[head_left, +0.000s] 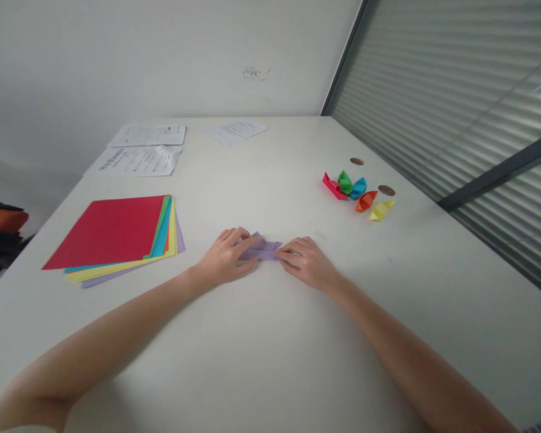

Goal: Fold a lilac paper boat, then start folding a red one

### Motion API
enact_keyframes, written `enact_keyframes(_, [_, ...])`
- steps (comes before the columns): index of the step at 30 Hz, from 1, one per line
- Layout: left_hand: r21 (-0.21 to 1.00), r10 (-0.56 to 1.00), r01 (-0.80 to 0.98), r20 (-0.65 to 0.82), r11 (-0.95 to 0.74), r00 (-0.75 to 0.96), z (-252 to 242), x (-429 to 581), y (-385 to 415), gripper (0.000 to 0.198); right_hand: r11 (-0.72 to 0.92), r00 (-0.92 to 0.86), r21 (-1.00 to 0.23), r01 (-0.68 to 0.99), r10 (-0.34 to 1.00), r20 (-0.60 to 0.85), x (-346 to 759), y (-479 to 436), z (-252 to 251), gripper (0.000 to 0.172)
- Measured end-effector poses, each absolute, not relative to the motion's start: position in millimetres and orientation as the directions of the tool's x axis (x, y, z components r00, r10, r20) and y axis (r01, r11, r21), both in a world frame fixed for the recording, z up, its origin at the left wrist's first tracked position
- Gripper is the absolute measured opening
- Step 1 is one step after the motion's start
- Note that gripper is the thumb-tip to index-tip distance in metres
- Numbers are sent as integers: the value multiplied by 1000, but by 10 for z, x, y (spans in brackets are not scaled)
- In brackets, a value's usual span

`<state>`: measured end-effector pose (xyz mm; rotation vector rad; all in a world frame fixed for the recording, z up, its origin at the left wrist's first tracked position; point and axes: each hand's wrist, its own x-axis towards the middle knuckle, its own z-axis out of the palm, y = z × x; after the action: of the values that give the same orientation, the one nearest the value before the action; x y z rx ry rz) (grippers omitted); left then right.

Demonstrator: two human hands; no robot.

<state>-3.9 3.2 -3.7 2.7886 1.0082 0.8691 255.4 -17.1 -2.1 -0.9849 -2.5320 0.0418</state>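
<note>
A small piece of folded purple paper (pixel 265 248) lies on the white table between my hands. My left hand (pixel 229 254) holds its left end, the thumb low and the index finger reaching over the top. At the right end, the fingertips of my right hand (pixel 307 260) pinch the paper's corner. Creases and a raised point show along its upper edge. My fingers cover both ends, so the full shape is hidden.
Left of my hands is a fanned stack of coloured paper sheets (pixel 117 231), red on top. Several folded paper boats (pixel 358 191) sit at the right, near two round brown table inserts (pixel 386 190). Printed sheets (pixel 137 157) lie at the back left. Blinds (pixel 460 90) border the right side.
</note>
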Motion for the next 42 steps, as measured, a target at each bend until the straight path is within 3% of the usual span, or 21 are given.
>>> enact_keyframes(7, [232,562,515,435,-825,704,-27,-141,149,48,734,-641,-216,644,671,373,2709,-86,-23,22])
enact_keyframes(14, [183,522,498,454,-848,722,-96,-149,191,20,698,-580,-268,664,707,404,2705,-80,-33,22])
enact_keyframes(17, [170,497,476,449,-863,742,-83,-142,191,21,692,-579,-231,684,707,405,2679,-97,-35,21])
enact_keyframes(28, [310,560,466,469,-829,683,-119,-124,169,22,716,-639,-126,686,676,367,2666,-86,-48,27])
enact_keyframes(33, [332,597,496,463,-802,656,-88,-118,151,40,693,-596,-184,697,703,388,2674,-75,-50,30])
enact_keyframes(38, [225,503,456,509,-861,699,-103,-110,187,21,687,-566,-292,666,720,403,2697,-48,-74,29])
enact_keyframes(42, [117,452,459,498,-881,740,-75,-110,203,19,691,-587,-264,673,716,379,2685,-52,-81,33])
